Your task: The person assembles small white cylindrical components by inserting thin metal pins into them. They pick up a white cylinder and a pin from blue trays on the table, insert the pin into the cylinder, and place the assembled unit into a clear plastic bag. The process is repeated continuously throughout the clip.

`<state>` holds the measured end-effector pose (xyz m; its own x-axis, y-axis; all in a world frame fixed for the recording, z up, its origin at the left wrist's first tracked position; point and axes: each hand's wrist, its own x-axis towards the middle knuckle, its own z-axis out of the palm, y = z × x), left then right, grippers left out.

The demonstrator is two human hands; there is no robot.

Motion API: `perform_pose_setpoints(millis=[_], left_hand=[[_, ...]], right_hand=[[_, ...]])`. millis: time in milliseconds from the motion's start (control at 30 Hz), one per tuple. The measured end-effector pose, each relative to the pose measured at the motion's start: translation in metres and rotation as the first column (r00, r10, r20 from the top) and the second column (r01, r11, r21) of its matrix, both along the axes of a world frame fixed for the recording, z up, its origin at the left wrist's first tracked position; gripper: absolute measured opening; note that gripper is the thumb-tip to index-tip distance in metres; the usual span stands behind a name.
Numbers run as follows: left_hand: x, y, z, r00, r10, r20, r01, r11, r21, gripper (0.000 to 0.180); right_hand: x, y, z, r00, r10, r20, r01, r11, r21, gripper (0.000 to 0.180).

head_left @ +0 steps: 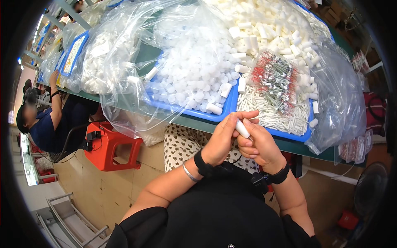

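Observation:
Just beyond my lap, near the table's front edge, both hands meet around a small white plastic cylinder (242,129). My left hand (221,140) pinches its upper end between thumb and fingers. From the other side, my right hand (264,144) closes on its lower end, with fingers curled under it. Close beyond my hands is a blue tray (307,135) of small white pins (269,110), with a clear bag of red-and-white wired parts (275,76) lying on top. To its left, another blue tray (192,113) carries many translucent white discs (186,78).
Cream-white cylinders (285,35) are heaped at the back. Crumpled clear plastic bags (339,99) drape over the green table (335,155). A red stool (113,146) stands at left, near a seated person (49,124). A fan (371,186) is at far right.

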<state>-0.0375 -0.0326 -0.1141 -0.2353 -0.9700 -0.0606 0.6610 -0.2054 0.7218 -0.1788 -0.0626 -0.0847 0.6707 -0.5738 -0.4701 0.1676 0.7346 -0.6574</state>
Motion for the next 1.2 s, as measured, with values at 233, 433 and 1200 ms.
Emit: perform_pose_setpoints(millis=[233,433,1200], left_hand=[[-0.006,0.011,0.004,0.986,0.157,0.055,-0.159,0.987,0.036,0.046],[0.029,0.002,0.026,0.939,0.343,-0.022,-0.342,0.939,0.035,0.047],[0.058,-0.034,0.007,-0.255,0.68,0.688,0.111,0.727,-0.678,0.03]], right_hand=[[0.02,0.015,-0.005,0.715,-0.518,-0.47,-0.441,0.188,-0.878,0.019],[0.027,0.024,0.013,0.879,-0.341,-0.334,-0.257,0.253,-0.933,0.034],[-0.061,-0.062,0.01,0.378,-0.858,-0.347,-0.698,-0.018,-0.715,0.015]])
